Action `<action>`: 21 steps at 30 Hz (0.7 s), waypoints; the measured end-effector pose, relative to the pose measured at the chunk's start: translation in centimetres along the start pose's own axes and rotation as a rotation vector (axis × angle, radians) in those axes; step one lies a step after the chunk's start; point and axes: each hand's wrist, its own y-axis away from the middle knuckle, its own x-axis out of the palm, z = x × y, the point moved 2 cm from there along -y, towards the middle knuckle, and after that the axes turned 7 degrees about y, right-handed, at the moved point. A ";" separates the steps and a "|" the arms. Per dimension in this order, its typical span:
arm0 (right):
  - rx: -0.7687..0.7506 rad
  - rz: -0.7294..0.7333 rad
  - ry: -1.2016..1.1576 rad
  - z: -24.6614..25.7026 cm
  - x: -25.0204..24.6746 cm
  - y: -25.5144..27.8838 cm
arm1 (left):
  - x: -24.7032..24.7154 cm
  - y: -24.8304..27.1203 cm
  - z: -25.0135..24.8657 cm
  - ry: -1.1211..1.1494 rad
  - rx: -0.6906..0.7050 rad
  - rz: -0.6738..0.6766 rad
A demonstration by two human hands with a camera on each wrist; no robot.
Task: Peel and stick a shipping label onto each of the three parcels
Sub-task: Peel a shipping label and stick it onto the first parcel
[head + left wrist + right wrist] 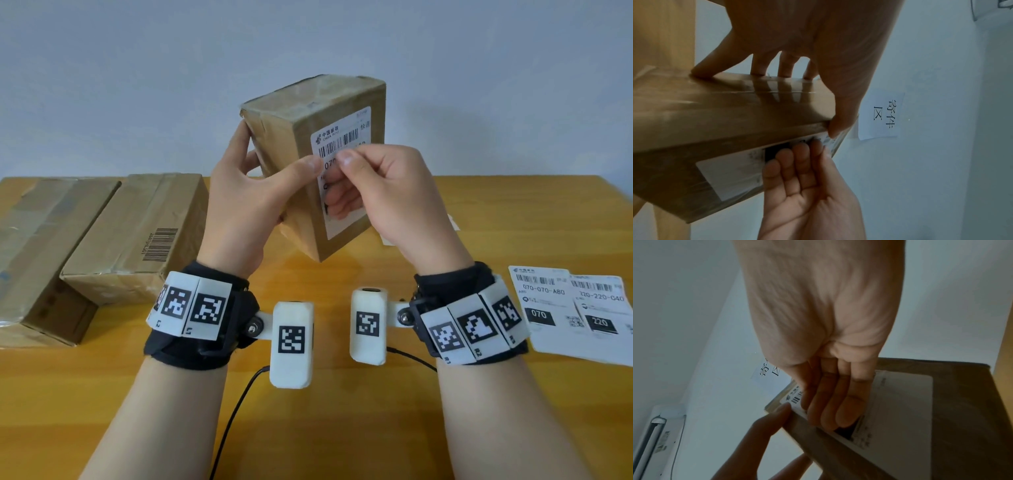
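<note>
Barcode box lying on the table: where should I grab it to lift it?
Probably the near short end of the long brown cardboard barcode box, coming from the front right: that end and right side look free, while another flat brown cardboard box crowds its left.

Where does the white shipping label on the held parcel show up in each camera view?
Head: shipping label upper centre, on the parcel's right face, behind the right hand.
Left wrist: lower left, on the parcel's underside.
Right wrist: lower right.
Shared landmark: the right hand's straight fingers pressing the label.
</note>
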 end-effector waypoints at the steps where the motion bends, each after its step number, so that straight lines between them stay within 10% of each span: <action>1: -0.016 0.002 0.012 0.1 0.0 0.0 | 0.0 0.0 0.0 -0.012 0.013 0.012; 21: -0.320 -0.223 -0.191 2.0 -0.6 0.3 | 0.1 -0.5 1.2 -0.017 -0.092 0.096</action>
